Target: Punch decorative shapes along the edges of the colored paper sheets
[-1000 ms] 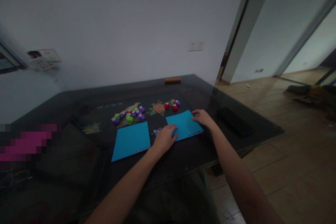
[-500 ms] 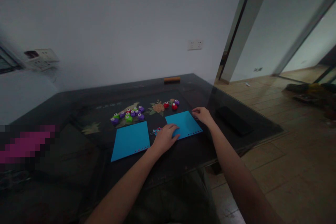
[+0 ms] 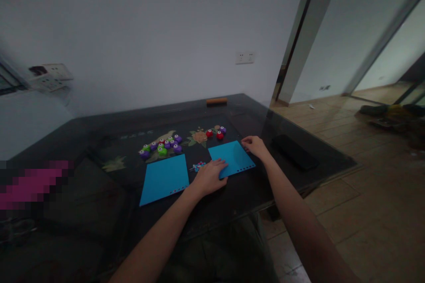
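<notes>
Rightmost blue sheet (image 3: 234,155) lies partly under loose left fingers (image 3: 219,165), beside curled right fingers (image 3: 247,141), their grip unclear.

Left hand (image 3: 210,177) lies over blue sheet (image 3: 232,157) at its 8 o'clock side, thumb apart from fingers. Right hand (image 3: 254,145), fingertips bunched, at 1 o'clock corner; contact unclear. From that sheet: small colourful pieces (image 3: 199,166) and second blue sheet (image 3: 165,179) at 9 o'clock, red and purple toys (image 3: 219,135) at 11, black case (image 3: 295,152) at 3.
</notes>
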